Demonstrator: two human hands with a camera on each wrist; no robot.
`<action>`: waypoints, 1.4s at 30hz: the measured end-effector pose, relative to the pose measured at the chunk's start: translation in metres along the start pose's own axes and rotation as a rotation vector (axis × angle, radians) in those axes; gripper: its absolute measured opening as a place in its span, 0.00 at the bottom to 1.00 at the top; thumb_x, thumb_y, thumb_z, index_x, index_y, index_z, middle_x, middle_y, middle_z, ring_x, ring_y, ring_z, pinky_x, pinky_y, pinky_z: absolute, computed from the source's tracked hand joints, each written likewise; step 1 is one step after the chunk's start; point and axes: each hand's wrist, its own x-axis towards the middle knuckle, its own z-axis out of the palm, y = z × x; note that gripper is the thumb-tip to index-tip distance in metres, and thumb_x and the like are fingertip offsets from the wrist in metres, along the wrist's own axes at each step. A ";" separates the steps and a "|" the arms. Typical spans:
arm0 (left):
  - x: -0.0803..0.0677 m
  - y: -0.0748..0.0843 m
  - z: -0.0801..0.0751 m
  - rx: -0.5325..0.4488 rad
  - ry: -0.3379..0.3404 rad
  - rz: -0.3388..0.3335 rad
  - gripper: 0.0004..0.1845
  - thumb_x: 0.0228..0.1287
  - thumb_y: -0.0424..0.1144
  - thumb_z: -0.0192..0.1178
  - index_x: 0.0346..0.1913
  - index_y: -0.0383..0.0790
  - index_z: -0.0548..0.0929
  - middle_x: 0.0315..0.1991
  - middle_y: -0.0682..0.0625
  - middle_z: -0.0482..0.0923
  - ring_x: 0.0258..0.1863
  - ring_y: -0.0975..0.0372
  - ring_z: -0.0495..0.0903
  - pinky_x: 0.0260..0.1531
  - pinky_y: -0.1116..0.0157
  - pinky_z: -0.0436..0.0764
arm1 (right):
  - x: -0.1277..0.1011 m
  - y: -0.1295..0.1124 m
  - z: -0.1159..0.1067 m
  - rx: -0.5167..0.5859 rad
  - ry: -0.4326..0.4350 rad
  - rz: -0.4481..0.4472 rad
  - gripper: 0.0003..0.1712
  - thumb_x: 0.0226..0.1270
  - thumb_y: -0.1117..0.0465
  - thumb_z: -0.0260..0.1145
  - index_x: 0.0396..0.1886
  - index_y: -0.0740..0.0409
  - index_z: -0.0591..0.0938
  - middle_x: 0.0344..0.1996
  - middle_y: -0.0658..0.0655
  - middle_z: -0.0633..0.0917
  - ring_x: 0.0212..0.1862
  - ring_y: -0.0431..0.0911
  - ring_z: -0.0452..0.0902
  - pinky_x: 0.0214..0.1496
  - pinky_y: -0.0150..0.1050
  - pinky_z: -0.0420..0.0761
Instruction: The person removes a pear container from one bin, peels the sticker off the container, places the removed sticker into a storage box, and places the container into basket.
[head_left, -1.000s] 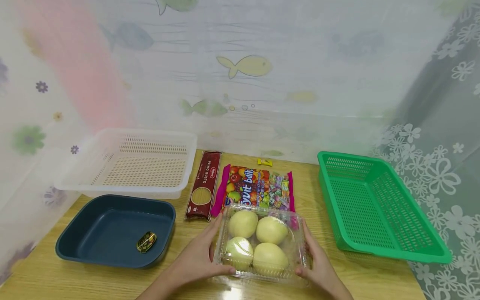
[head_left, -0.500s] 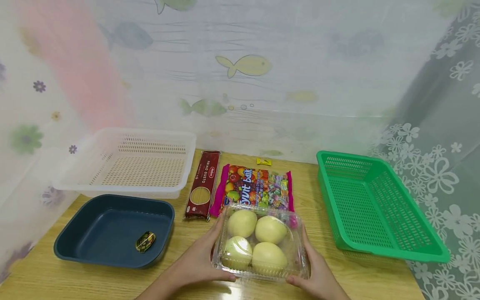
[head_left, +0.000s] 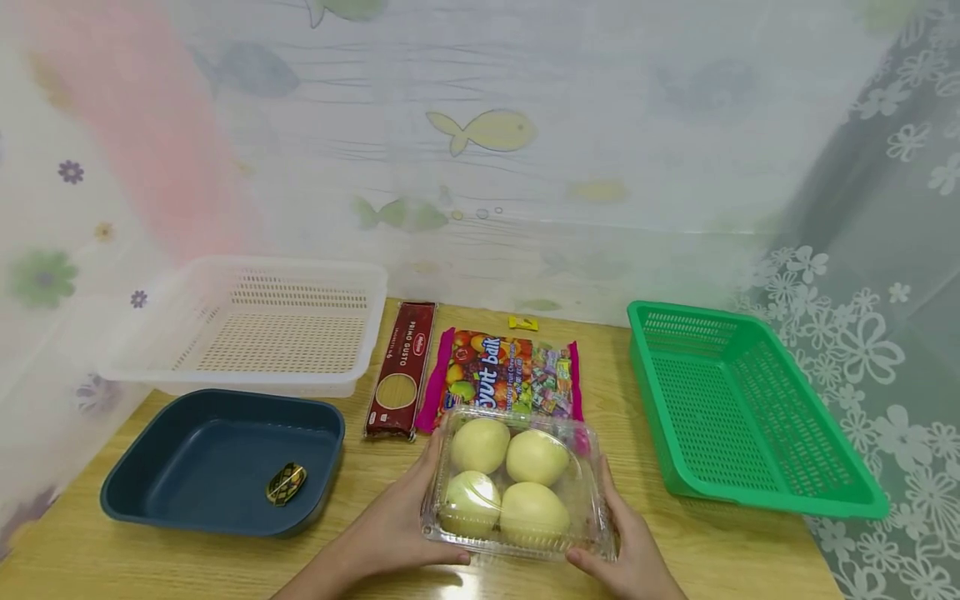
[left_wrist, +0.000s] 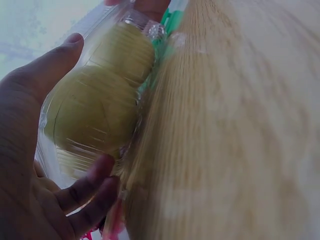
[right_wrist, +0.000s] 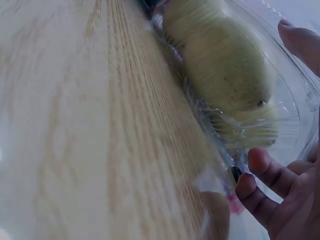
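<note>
Head view shows us closest in with both hands on the clear box of pears [head_left: 517, 483]: our left hand [head_left: 390, 525] grips its left side, thumb over the near edge and fingers underneath, and our right hand [head_left: 637, 554] clasps the right side the same way. The wrist views confirm fingers curled under the box, which seems lifted just off the wooden table [head_left: 375, 567], though we cannot tell for sure. We judge the sorting barely begun. To the left, the dark blue tray [head_left: 120, 492] holds only one small gold-wrapped sweet [head_left: 286, 483]. Just beyond the box, the candy bag [head_left: 502, 379] and the spaghetti packet [head_left: 401, 371] lie untouched on the table, with a small yellow sweet [head_left: 522, 322] further back. The white basket [head_left: 375, 287] at far left and the green basket [head_left: 862, 504] at right hold nothing.
</note>
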 end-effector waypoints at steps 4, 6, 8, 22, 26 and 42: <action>0.000 0.000 0.001 -0.028 0.003 -0.001 0.86 0.33 0.62 0.89 0.87 0.62 0.33 0.87 0.54 0.39 0.82 0.47 0.54 0.73 0.38 0.66 | -0.001 0.000 0.001 0.036 0.011 0.021 0.68 0.58 0.65 0.81 0.86 0.67 0.44 0.74 0.80 0.67 0.66 0.41 0.75 0.60 0.33 0.81; 0.000 0.000 0.001 -0.041 0.004 -0.001 0.86 0.34 0.61 0.90 0.87 0.63 0.33 0.87 0.53 0.40 0.82 0.46 0.54 0.73 0.38 0.66 | -0.002 -0.001 0.001 0.043 0.021 0.019 0.68 0.58 0.66 0.81 0.87 0.64 0.45 0.74 0.81 0.67 0.66 0.41 0.75 0.59 0.33 0.82; 0.000 0.000 0.001 -0.057 0.004 -0.003 0.85 0.34 0.60 0.90 0.87 0.64 0.34 0.87 0.52 0.41 0.82 0.46 0.54 0.73 0.38 0.65 | -0.002 -0.002 0.001 0.042 0.037 0.011 0.68 0.57 0.66 0.81 0.87 0.64 0.46 0.73 0.81 0.67 0.66 0.42 0.76 0.58 0.33 0.82; 0.001 0.006 0.000 -0.067 0.047 0.036 0.85 0.33 0.53 0.92 0.88 0.61 0.37 0.87 0.54 0.43 0.82 0.49 0.55 0.74 0.41 0.64 | 0.001 -0.006 0.000 0.015 0.113 -0.036 0.69 0.51 0.66 0.83 0.87 0.59 0.51 0.75 0.79 0.67 0.68 0.38 0.73 0.62 0.34 0.79; 0.002 0.006 -0.001 -0.094 0.071 0.097 0.83 0.35 0.52 0.91 0.88 0.55 0.39 0.87 0.54 0.42 0.82 0.50 0.55 0.74 0.44 0.64 | 0.002 -0.009 0.000 0.032 0.126 -0.076 0.71 0.50 0.68 0.83 0.88 0.57 0.50 0.78 0.77 0.62 0.71 0.35 0.68 0.65 0.32 0.75; 0.006 0.027 -0.016 -0.040 0.143 0.074 0.75 0.41 0.47 0.90 0.88 0.44 0.48 0.85 0.46 0.49 0.80 0.42 0.59 0.73 0.41 0.67 | 0.020 -0.030 -0.017 0.012 0.133 -0.148 0.71 0.50 0.69 0.84 0.88 0.54 0.50 0.82 0.68 0.61 0.71 0.34 0.70 0.65 0.26 0.74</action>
